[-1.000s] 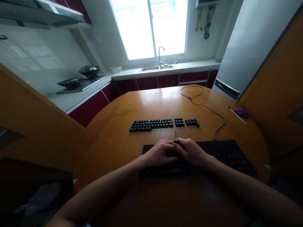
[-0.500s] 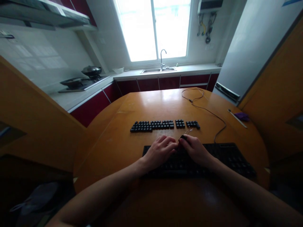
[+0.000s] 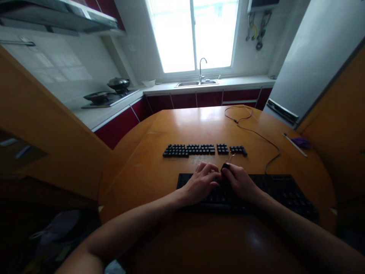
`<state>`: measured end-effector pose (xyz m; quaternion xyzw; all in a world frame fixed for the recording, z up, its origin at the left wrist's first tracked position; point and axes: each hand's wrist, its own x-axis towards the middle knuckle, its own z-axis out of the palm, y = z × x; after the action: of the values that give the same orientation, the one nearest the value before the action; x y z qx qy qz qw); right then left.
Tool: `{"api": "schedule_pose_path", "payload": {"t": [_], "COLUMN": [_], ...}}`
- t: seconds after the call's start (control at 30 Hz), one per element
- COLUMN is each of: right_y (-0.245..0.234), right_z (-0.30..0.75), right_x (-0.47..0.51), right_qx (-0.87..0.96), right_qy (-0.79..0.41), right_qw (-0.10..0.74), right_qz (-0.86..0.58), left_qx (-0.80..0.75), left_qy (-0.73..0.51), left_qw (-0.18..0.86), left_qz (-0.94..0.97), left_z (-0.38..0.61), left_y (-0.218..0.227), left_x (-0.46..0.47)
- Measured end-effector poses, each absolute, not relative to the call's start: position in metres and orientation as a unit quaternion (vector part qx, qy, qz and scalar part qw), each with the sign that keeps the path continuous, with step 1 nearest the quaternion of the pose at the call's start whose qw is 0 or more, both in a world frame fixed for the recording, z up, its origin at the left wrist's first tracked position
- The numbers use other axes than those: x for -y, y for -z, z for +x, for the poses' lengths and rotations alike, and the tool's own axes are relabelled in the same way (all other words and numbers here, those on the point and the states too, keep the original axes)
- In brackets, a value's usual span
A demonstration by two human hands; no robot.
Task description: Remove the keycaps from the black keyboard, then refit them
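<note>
A black keyboard lies on the table in front of me, its wire leading off the back edge. My right hand is closed over its middle, gripping a keycap puller by the dark handle; thin wire prongs stick out forward. Close beside it, my left hand rests over the keyboard with fingers bent and apart, fingertips near the right hand. Nothing shows in the left fingers. Both hands hide the keys beneath them. Loose black keycaps stand in grouped rows behind the keyboard.
The brown wooden table has rounded sides. A cable loops toward the far right. On the right lie a thin pale stick and a purple cloth. Beyond are a counter with a sink, a stove with pans, and a fridge.
The view has turned slightly left, so everything sits farther right. My left fingers have spread a little, the thumb apart. The keycap puller stays in my right hand, prongs still forward.
</note>
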<state>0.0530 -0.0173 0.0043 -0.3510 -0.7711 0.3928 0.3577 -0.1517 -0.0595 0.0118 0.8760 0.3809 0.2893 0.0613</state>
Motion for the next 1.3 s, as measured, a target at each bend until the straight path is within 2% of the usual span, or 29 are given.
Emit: {"api": "schedule_pose_path", "payload": {"t": [0.2, 0.33, 0.43, 0.57, 1.3], "right_y": [-0.004, -0.001, 0.002, 0.003, -0.002], "right_z": [0.053, 0.056, 0.058, 0.058, 0.060], "right_x": [0.014, 0.009, 0.006, 0.006, 0.007], "right_qx": [0.770, 0.747, 0.739, 0.736, 0.736], "right_qy": [-0.400, -0.399, -0.401, -0.411, -0.400], "right_qw": [0.346, 0.368, 0.375, 0.371, 0.383], "right_qz": [-0.358, -0.384, -0.390, -0.389, -0.389], "left_qx": [-0.424, -0.500, -0.585, -0.650, -0.648], "left_qy": [-0.333, -0.381, -0.347, -0.307, -0.320], "left_qw": [0.121, 0.081, 0.041, 0.053, 0.005], "left_qz": [0.833, 0.773, 0.731, 0.693, 0.691], "left_z": [-0.162, -0.201, -0.231, -0.246, -0.246], "left_y": [-0.016, -0.018, -0.009, 0.007, 0.017], "left_x": [0.043, 0.008, -0.015, -0.027, -0.027]}}
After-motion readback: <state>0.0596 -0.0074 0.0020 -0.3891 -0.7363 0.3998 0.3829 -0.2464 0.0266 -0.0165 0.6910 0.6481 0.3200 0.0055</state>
